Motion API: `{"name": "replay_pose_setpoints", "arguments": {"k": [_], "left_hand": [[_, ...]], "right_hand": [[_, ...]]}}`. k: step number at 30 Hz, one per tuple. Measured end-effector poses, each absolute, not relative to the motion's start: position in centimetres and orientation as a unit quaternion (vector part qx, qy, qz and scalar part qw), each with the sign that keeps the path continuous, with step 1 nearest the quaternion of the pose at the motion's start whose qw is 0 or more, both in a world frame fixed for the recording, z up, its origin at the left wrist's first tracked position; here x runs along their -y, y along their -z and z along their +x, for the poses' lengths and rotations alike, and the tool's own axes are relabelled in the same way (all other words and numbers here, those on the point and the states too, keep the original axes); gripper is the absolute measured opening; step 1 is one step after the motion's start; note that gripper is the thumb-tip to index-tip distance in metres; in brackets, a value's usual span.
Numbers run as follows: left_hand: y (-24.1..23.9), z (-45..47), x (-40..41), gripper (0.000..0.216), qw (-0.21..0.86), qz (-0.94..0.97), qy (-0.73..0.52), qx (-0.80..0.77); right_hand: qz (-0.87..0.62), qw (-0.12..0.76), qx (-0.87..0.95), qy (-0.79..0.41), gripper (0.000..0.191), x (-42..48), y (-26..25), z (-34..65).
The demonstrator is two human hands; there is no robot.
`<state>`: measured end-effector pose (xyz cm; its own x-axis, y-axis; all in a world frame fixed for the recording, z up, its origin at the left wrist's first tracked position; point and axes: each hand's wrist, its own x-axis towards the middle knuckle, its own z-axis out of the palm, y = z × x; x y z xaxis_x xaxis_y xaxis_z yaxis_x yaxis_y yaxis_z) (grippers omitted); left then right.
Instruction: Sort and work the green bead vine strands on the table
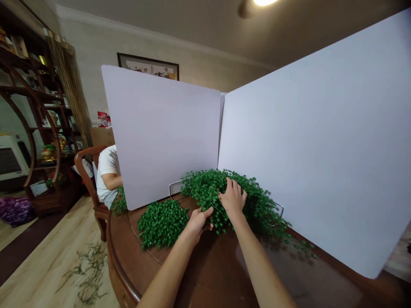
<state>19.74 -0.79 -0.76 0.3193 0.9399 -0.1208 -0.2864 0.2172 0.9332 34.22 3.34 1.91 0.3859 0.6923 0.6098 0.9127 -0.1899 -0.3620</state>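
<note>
A large heap of green artificial plant strands [204, 184] with small round leaves lies on the brown wooden table [208, 278]. At its near left side is my left hand [197, 222], its thumb and fingers closed around some leafy strands; the fingertips are partly hidden by leaves. My right hand [233, 197] rests over the middle of the heap with bent, parted fingers touching the foliage. Left of my hands sits a smaller, denser bunch of green artificial leaves [163, 224]. On the right, thin strands trail from the heap along the table.
Two white boards, a left one [167, 137] and a right one [314, 141], stand upright behind the heap, with a wire stand [170, 190] at the left board. Beyond it, a person in a white sleeve [108, 164] sits on a wooden chair [84, 160]. Bare stems [88, 271] litter the floor.
</note>
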Motion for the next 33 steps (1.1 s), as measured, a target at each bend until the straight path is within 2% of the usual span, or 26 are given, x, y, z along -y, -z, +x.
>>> {"name": "replay_pose_setpoints", "arguments": {"k": [4,7,11,14,16,18,20,22,26,27,29,31,33], "left_hand": [[0.8,19.7,1.2,0.032,0.672,0.44,-0.478,-0.357],[1.0,19.7,1.4,0.039,0.649,0.467,-0.499,-0.334],[1.3,19.5,1.4,0.039,0.667,0.503,-0.452,-0.314],[1.4,19.1,1.0,0.031,0.66,0.532,-0.384,-0.365],[1.2,18.5,0.6,0.024,0.58,0.544,-0.417,-0.44],[0.5,17.9,0.1,0.016,0.44,0.537,-0.526,-0.492],[-0.8,17.3,-0.5,0.018,0.32,0.523,-0.611,-0.501],[-2.6,17.3,-1.2,0.022,0.254,0.56,-0.621,-0.485],[-6.2,19.3,-3.2,0.022,0.111,0.75,-0.522,-0.391],[-6.8,20.0,-3.9,0.026,0.081,0.792,-0.482,-0.365],[-7.4,21.5,-5.2,0.052,0.036,0.848,-0.386,-0.362],[-7.5,22.6,-6.4,0.065,0.03,0.873,-0.282,-0.397],[-7.4,23.1,-7.3,0.056,0.041,0.882,-0.216,-0.417]], "right_hand": [[-0.757,0.365,0.515,0.171,0.051,-3.8,-1.8,34.3],[-0.747,0.38,0.513,0.186,0.045,-4.1,-1.7,34.5],[-0.736,0.4,0.508,0.198,0.038,-4.4,-1.5,34.8],[-0.715,0.421,0.517,0.211,0.034,-4.2,-1.2,35.1],[-0.683,0.431,0.541,0.235,0.031,-3.8,-0.8,35.5],[-0.65,0.438,0.563,0.261,0.03,-3.4,-0.3,35.8],[-0.631,0.443,0.574,0.278,0.03,-3.0,0.1,35.8],[-0.621,0.447,0.578,0.284,0.031,-2.8,0.3,35.6],[-0.612,0.468,0.574,0.277,0.042,-2.5,0.2,34.7],[-0.613,0.475,0.57,0.272,0.046,-2.4,0.1,34.6],[-0.616,0.486,0.561,0.263,0.053,-2.2,0.1,34.4],[-0.625,0.485,0.557,0.253,0.059,-2.1,0.2,34.4],[-0.64,0.469,0.558,0.244,0.062,-2.1,0.4,34.6]]}}
